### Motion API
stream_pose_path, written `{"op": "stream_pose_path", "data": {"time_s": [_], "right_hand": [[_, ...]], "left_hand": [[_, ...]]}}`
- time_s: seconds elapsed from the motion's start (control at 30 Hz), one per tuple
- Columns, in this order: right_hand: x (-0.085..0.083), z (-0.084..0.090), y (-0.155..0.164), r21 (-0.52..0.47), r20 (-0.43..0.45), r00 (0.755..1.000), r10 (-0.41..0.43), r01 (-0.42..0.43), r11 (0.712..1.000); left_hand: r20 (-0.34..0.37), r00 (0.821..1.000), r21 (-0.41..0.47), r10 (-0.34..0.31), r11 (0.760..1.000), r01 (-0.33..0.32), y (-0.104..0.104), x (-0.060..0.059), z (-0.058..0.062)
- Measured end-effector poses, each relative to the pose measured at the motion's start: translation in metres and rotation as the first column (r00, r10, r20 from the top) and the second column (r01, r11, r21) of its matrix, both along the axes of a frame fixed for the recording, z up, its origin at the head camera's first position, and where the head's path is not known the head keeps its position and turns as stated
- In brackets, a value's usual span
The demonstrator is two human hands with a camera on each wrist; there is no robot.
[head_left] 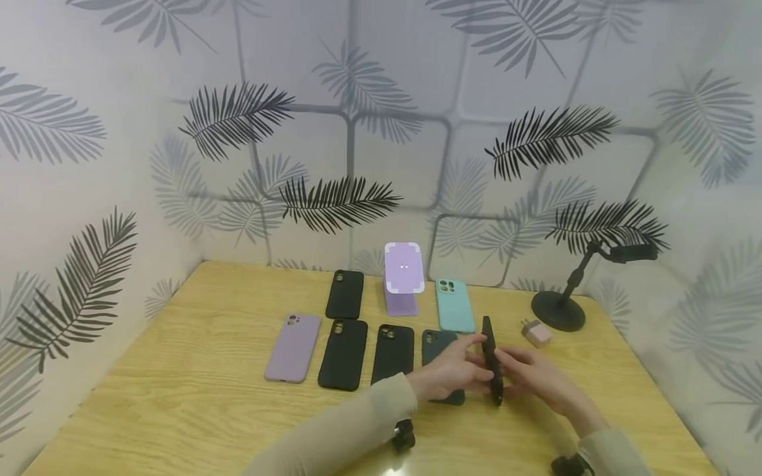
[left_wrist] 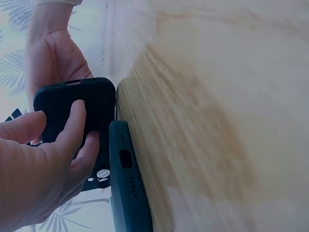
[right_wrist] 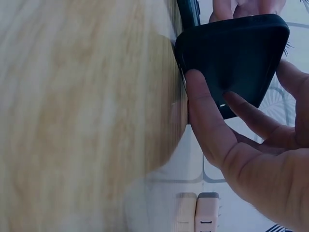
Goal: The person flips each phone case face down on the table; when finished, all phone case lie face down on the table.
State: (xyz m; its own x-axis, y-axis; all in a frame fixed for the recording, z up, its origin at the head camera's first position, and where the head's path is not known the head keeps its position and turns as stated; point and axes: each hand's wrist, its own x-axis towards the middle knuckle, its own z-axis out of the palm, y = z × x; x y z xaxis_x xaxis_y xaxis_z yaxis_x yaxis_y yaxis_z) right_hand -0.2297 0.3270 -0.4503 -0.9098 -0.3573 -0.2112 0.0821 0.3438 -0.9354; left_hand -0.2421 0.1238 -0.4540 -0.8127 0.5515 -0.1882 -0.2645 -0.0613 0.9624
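Above the wooden table (head_left: 178, 396), black phone case (head_left: 491, 360) on edge, clasped by left hand (head_left: 452, 370) and right hand (head_left: 536, 377).

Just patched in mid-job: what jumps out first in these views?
Both hands meet at the table's near right: the left hand and right hand hold a black phone case on edge between them. Behind lie rows of phone cases, among them a lilac case at the left and a teal case beside a lilac phone stand.

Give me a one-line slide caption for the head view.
Both hands, left hand and right hand, hold a black phone case on edge above the wooden table.
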Motion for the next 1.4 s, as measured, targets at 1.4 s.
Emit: {"op": "stream_pose_path", "data": {"time_s": [1.4], "right_hand": [[0.004,-0.014,0.038,0.026,-0.044,0.995,-0.091,0.092,0.995]], "left_hand": [[-0.104,0.990,-0.245,-0.091,0.967,0.063,-0.013,0.000,0.006]]}}
